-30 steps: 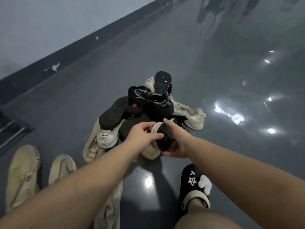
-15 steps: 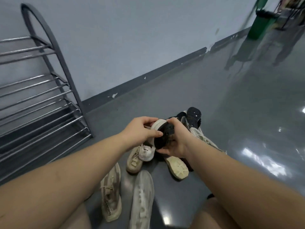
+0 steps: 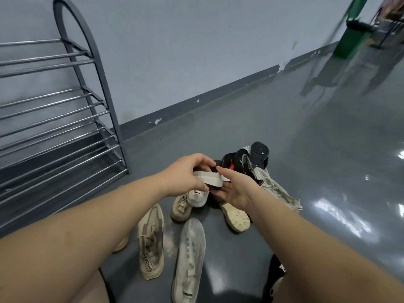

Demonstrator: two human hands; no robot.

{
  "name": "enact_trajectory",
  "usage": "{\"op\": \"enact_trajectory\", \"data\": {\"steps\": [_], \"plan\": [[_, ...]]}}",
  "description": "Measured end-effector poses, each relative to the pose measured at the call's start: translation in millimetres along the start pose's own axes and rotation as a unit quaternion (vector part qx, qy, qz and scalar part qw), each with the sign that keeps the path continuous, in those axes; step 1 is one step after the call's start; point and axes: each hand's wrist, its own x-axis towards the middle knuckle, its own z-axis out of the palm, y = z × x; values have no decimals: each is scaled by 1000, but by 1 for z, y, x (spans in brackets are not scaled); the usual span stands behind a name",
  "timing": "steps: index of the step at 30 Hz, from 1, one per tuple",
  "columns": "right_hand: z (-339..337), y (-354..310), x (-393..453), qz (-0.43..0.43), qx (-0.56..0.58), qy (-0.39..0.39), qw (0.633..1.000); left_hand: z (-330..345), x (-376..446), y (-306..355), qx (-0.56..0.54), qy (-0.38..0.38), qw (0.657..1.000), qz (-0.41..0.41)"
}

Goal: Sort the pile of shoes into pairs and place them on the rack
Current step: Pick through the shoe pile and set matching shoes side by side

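Standing bare at left: rack point(image 3: 72, 119), nothing on shelves yet, so prob. early in sorting. Lying mid-floor near it: pile point(image 3: 247, 171), w/ two beige sneakers point(image 3: 153, 239) side by side closer in, looking like a matched pair. Gripping white-soled shoe point(image 3: 208, 179) over pile w/ left hand point(image 3: 185, 176), fingers curled round sole; right hand point(image 3: 236, 189) spread flat underneath, prob. steadying it.
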Motion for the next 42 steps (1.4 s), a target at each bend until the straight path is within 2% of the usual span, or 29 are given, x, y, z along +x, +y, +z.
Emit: {"op": "enact_trajectory", "data": {"steps": [3,5,7,8,10,12,13,16,21,26,30,33,38,42], "plan": [[-2,-4,-1,-12,6,7,1000,3,1,0,2,11,1000,13],[-4,-6,-1,-11,9,9,1000,-1,2,-1,66,19,997,24],[-4,-7,-1,-10,11,10,1000,-9,3,-1,124,23,992,0],[-5,-8,-2,-12,8,6,1000,-13,3,-1,103,21,994,-42],[-5,-9,-2,-21,-11,-2,1000,-18,4,-2,-42,25,984,-173],[-6,-10,-3,-31,-21,-12,999,-21,7,-7,-196,31,942,-271],[-6,-10,-3,-35,-20,-23,999,-22,9,-11,-242,24,926,-287],[-5,-8,-3,-36,-23,-53,998,-25,11,-19,-308,-4,911,-276],[-3,-10,-9,-34,-48,-107,993,-31,9,-26,-317,-59,909,-262],[-9,-2,3,-18,-79,-47,996,-23,5,-35,-274,-84,925,-248],[-14,3,12,-7,-210,-51,976,-8,2,-49,-243,-70,933,-258],[-16,5,19,-2,-260,-54,964,-5,4,-55,-217,-91,934,-270],[-37,34,39,13,-231,-26,972,11,10,-71,-226,-103,923,-293],[-73,71,59,64,-256,11,964,59,7,-109,-255,-108,900,-335]]}}
